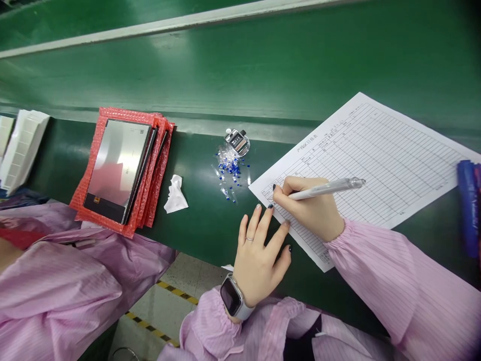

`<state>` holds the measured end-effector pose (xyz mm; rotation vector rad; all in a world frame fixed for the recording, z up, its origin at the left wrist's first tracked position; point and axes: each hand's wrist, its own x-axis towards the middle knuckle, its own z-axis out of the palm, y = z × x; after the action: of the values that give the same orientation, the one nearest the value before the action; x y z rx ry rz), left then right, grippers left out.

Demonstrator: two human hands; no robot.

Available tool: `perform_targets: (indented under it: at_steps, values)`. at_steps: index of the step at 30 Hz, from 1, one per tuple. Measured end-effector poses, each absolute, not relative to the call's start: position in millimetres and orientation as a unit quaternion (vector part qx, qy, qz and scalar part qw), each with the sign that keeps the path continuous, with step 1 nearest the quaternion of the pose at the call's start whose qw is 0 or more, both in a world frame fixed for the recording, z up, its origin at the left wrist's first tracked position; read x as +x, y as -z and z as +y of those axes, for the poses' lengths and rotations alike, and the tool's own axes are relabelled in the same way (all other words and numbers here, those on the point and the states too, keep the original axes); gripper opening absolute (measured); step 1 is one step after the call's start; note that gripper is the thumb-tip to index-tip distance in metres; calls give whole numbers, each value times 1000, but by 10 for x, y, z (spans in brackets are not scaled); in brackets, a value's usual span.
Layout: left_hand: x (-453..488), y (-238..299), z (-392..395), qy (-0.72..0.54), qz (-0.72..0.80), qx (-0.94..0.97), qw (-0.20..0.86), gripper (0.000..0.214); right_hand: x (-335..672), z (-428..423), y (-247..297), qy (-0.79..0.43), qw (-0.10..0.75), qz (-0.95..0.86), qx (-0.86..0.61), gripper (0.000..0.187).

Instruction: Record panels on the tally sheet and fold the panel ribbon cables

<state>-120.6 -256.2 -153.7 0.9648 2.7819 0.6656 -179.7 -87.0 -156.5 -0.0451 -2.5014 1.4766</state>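
My right hand [313,208] is closed around a white pen [330,188], with the tip resting near the left edge of a printed form sheet [376,155] that lies tilted on the green bench. My left hand [259,255] lies flat with fingers spread, its fingertips pressing the lower left edge of the sheet. It wears a ring, and a smartwatch [233,298] sits on the wrist. Both arms are in pink striped sleeves.
A stack of display panels in red bubble wrap [124,168] lies at the left. A crumpled white wipe [175,194], scattered blue and clear bits [229,170] and a metal tally counter [237,141] are mid-bench. White trays [22,145] stand far left, a blue object [468,205] far right.
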Motion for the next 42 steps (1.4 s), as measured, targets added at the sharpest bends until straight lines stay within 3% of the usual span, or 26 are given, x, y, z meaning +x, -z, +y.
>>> perform_targets:
  at_steps: [31, 37, 42]
  values:
    - [-1205, 1553, -2547, -220, 920, 319, 57, 44, -1801, -868, 1564, -501, 132, -855, 3, 36]
    - [-1206, 1534, -2559, -216, 921, 318, 58, 43, -1797, -808, 1486, -603, 112, -786, -79, 38]
    - [-1197, 1526, -2558, -213, 922, 317, 60, 44, -1774, -747, 1463, -622, 140, -767, -67, 20]
